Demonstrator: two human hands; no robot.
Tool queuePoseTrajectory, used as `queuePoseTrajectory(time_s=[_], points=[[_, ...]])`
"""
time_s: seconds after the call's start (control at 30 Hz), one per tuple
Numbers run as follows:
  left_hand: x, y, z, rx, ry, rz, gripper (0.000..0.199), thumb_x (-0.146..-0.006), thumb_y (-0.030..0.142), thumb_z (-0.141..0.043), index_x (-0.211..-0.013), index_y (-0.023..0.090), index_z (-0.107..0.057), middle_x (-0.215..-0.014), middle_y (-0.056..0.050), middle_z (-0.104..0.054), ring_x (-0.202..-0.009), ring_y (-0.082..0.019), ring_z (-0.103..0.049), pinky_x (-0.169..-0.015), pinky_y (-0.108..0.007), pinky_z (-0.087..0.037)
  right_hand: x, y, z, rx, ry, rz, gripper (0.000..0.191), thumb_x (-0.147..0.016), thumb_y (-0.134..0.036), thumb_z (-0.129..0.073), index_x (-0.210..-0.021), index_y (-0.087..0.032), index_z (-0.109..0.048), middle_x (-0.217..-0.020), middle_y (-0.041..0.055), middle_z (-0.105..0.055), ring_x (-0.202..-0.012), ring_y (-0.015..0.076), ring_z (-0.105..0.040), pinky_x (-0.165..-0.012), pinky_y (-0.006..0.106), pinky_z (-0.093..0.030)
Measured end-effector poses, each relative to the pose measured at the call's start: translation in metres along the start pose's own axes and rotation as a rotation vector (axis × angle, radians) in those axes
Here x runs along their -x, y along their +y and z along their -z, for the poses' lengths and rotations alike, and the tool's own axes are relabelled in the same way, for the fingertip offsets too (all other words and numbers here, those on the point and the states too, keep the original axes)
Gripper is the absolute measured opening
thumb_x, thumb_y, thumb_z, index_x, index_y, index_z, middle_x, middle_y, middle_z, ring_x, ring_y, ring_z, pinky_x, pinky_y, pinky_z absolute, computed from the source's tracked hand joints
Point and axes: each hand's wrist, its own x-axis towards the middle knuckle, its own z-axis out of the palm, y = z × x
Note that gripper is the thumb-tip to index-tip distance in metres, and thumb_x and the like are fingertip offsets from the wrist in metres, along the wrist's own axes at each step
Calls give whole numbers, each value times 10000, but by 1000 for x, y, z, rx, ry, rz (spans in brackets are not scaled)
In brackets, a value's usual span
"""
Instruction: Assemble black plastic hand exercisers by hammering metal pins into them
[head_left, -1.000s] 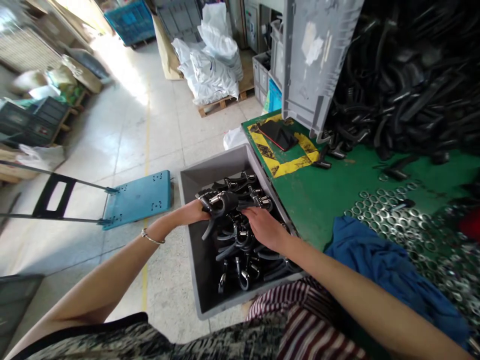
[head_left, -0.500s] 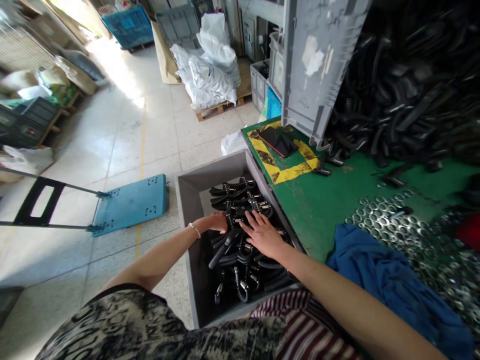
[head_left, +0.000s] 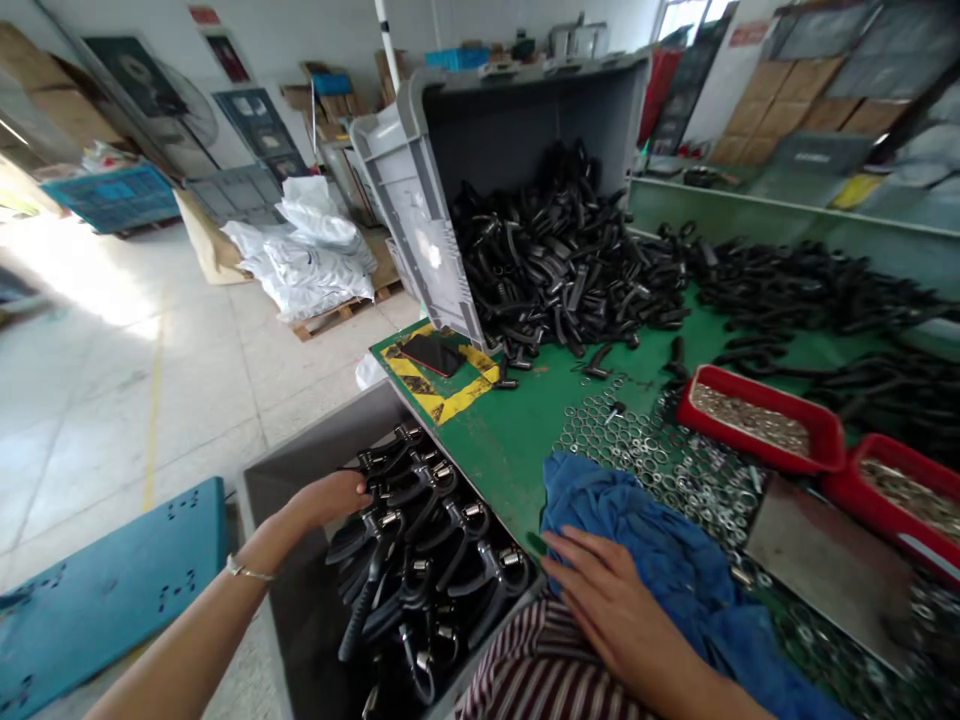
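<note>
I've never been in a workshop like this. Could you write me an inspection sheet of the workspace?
Surface: green bench with a yellow-and-black tape square.
Job's things: gray bin beside the bench, holding black parts fitted with metal springs.
Clutter: blue cloth, scattered metal rings, two red trays, a phone-like slab inside the tape.
Grip: left hand at the bin's parts, hold unclear; right hand spread over the cloth's edge, contact unclear.
Cables: nothing seen.
Surroundings: gray crate on its side with a dark pile; white bags on a pallet; blue platform on the floor.
</note>
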Motion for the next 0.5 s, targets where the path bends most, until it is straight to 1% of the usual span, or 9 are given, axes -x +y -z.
queuePoseTrajectory(time_s=[0.07,0.1,0.17,0.2,0.23,0.3,0.37,0.4,0.5], points=[[-14,30,16,89,49,-102,283,-846,347,-468,-806,192,-702,-772,-35,-695,-727,-179,-628,-712,-265,-510,50,25,1,118,119,-193,456,-968,-256,-499,-1424,-235,-505,-1505,60,-478,-1389,278,-374,-1082,464,-360],[-26,50,21,162,96,-191,307,-888,335,-436,-945,195,-703,-888,-38,-711,-803,-175,-644,-769,-266,-518,68,34,-3,170,148,-254,470,-967,-296,-507,-1432,-234,-498,-1499,67,-484,-1361,296,-401,-1060,481,-365],[-59,96,25,222,202,-411,337,-914,267,-431,-1155,205,-659,-1090,-55,-693,-955,-178,-644,-895,-288,-511,86,45,-15,237,167,-316,483,-959,-325,-519,-1435,-244,-500,-1476,66,-511,-1308,309,-447,-1018,488,-380],[-78,118,25,176,264,-491,382,-898,196,-438,-1227,205,-631,-1195,-72,-658,-1050,-188,-622,-972,-313,-485,88,45,-20,252,161,-336,479,-957,-319,-521,-1430,-249,-505,-1467,62,-521,-1289,306,-460,-1008,484,-384],[-98,139,24,98,319,-521,467,-868,113,-433,-1296,206,-593,-1303,-90,-601,-1146,-201,-584,-1044,-341,-445,86,43,-23,256,151,-357,467,-958,-303,-520,-1422,-252,-514,-1460,59,-528,-1277,301,-469,-1005,479,-385],[-133,174,20,-43,391,-483,588,-813,11,-411,-1351,198,-554,-1403,-118,-507,-1244,-221,-523,-1106,-377,-395,75,36,-23,246,137,-411,438,-965,-268,-509,-1402,-249,-535,-1451,59,-537,-1261,290,-478,-1013,474,-384],[-157,201,15,-109,408,-447,589,-785,-15,-408,-1322,162,-576,-1383,-149,-479,-1237,-242,-525,-1092,-391,-408,64,30,-18,223,139,-458,412,-976,-264,-501,-1385,-247,-553,-1433,62,-553,-1245,282,-488,-1018,470,-388],[-165,211,12,-122,403,-445,562,-781,-9,-415,-1293,139,-593,-1346,-162,-481,-1203,-250,-546,-1069,-391,-427,61,28,-14,211,147,-476,402,-980,-271,-499,-1377,-251,-560,-1421,61,-563,-1241,278,-492,-1019,467,-390],[-170,236,-1,-168,372,-466,495,-771,21,-448,-1225,100,-629,-1224,-168,-496,-1070,-252,-600,-990,-385,-470,60,28,-9,171,175,-501,387,-990,-301,-493,-1368,-268,-567,-1400,58,-581,-1243,270,-496,-1020,455,-397]])
